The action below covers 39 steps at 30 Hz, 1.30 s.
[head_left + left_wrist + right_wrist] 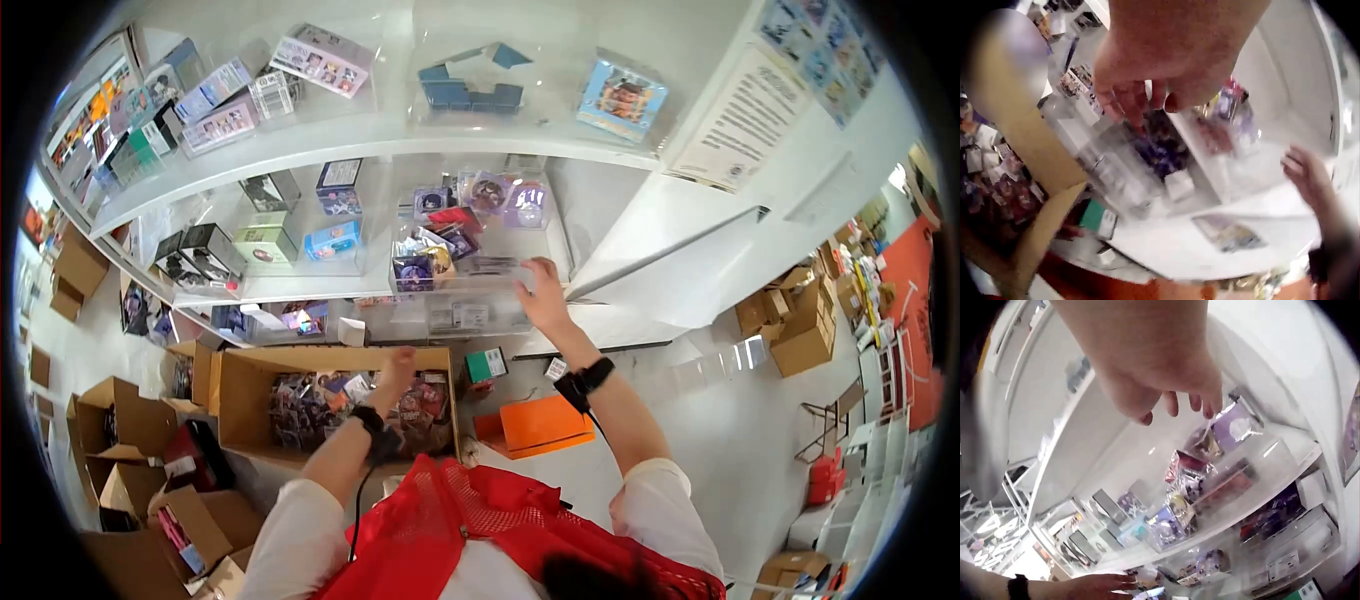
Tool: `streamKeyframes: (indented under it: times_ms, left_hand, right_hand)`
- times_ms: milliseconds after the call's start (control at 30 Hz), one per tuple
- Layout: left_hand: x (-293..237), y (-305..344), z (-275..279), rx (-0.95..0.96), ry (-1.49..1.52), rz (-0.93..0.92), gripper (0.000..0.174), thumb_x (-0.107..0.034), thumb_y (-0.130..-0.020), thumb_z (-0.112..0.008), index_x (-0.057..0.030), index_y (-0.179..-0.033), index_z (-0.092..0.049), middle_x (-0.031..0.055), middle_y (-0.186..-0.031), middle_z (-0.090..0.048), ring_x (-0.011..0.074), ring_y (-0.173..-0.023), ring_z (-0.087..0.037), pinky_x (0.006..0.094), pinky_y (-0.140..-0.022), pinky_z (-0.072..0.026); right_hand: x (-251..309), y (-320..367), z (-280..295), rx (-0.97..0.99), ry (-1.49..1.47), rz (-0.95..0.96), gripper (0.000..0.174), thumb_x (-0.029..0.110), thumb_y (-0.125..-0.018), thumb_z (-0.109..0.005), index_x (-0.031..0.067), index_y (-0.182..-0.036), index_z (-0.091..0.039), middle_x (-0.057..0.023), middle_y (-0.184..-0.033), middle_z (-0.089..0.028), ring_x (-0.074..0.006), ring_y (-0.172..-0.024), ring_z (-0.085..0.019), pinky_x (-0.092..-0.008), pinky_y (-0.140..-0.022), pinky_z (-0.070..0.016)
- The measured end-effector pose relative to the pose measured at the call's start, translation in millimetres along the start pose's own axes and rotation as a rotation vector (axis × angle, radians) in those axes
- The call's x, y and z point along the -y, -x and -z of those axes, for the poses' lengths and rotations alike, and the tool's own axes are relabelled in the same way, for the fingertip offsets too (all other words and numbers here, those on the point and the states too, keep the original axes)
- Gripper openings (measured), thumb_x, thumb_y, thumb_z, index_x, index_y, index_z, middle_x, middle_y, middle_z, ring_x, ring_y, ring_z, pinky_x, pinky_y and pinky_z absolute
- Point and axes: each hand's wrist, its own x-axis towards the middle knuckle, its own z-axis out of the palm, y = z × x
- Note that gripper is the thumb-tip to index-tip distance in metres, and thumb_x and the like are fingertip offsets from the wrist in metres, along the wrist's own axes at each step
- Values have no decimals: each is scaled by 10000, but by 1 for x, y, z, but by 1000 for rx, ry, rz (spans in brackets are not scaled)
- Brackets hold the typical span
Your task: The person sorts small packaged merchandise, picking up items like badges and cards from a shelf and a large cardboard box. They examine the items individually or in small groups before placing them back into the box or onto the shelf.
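On the middle shelf stands a clear plastic bin with several foil-wrapped packets and purple packaged goods. My right hand is at the bin's right front corner, its fingers relaxed and bent, with nothing held; in the right wrist view, packets show beyond the fingertips. My left hand hovers over the right part of a large cardboard box full of small wrapped packets. In the left wrist view its fingers hang loosely curled and hold nothing.
Small boxed goods stand left of the bin, and more boxes are on the upper shelf. A lower shelf holds another clear bin. On the floor are a green-and-white box, an orange box and open cartons.
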Motion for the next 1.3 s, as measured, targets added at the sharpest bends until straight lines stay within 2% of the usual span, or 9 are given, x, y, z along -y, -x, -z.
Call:
streamKeyframes:
  times_ms: [100, 200, 433, 533, 733, 833, 933, 1133, 1300]
  left_hand:
    - [22, 50, -38, 245, -141, -290, 180, -111, -743, -522, -9, -870, -598, 133, -788, -608, 260, -747, -588, 338, -681, -458]
    - [-5, 76, -33, 362, 74, 6, 185, -93, -719, -518, 26, -836, -598, 179, -755, -589, 316, -764, -566, 360, -722, -443]
    - [49, 83, -43, 339, 63, 321, 199, -96, -749, -512, -22, -916, -593, 157, -932, -556, 216, -839, -563, 301, -709, -451]
    - [61, 84, -64, 238, 83, 297, 212, -110, -758, -515, -26, -940, -585, 143, -935, -552, 197, -816, -571, 298, -700, -453]
    - [-13, 66, -79, 564, 265, 268, 217, -128, -838, -471, -27, -1021, -529, 54, -897, -556, 112, -813, -531, 244, -684, -430]
    - [-30, 56, -82, 547, 209, 179, 213, -126, -848, -466, -24, -1026, -522, 49, -904, -551, 115, -862, -523, 243, -728, -420]
    - [-39, 54, -72, 499, 248, 198, 220, -129, -850, -469, -26, -1037, -520, 39, -913, -552, 108, -850, -514, 240, -735, -413]
    - [-66, 51, -29, 356, 248, 271, 222, -147, -855, -461, -45, -1041, -527, 9, -887, -560, 88, -743, -489, 230, -672, -413]
    - [-110, 34, -12, 326, 289, 253, 243, -175, -879, -422, 14, -993, -525, 48, -876, -579, 111, -786, -550, 241, -702, -432]
  right_hand:
    - [-31, -18, -54, 13, 105, 0, 411, 238, -710, -619, 35, -1042, -489, -170, -1089, -442, -345, -1002, -441, -410, -851, -372]
    - [-46, -35, -90, 134, 218, -107, 539, 366, -698, -611, 45, -1108, -469, -191, -1132, -427, -367, -1072, -392, -468, -876, -342]
    - [-68, -75, -113, 801, 299, -401, 930, 578, -598, -629, 82, -1299, -269, -221, -1333, -214, -428, -1240, -147, -615, -927, -211]
    - [-79, -74, -131, 713, 413, -420, 962, 607, -543, -645, 58, -1261, -315, -245, -1280, -273, -448, -1206, -205, -579, -914, -255]
    - [-56, -85, -112, 724, 402, -497, 812, 503, -581, -660, 67, -1208, -384, -229, -1222, -329, -513, -1105, -307, -537, -859, -353]
    - [-61, -90, -115, 702, 334, -587, 670, 461, -653, -623, 147, -1210, -424, -145, -1318, -229, -467, -1174, -233, -572, -822, -364]
    - [-79, -85, -123, 587, 357, -481, 516, 395, -681, -580, 138, -1124, -516, -149, -1233, -376, -399, -1115, -367, -506, -788, -410]
    - [-111, -86, -83, 154, -287, -598, 373, 295, -669, -515, 123, -988, -606, -118, -891, -590, -277, -872, -559, -418, -754, -453]
    - [-86, -73, -17, -18, -1294, -960, 398, 267, -685, -501, 82, -1037, -518, -106, -998, -546, -283, -957, -517, -494, -737, -437]
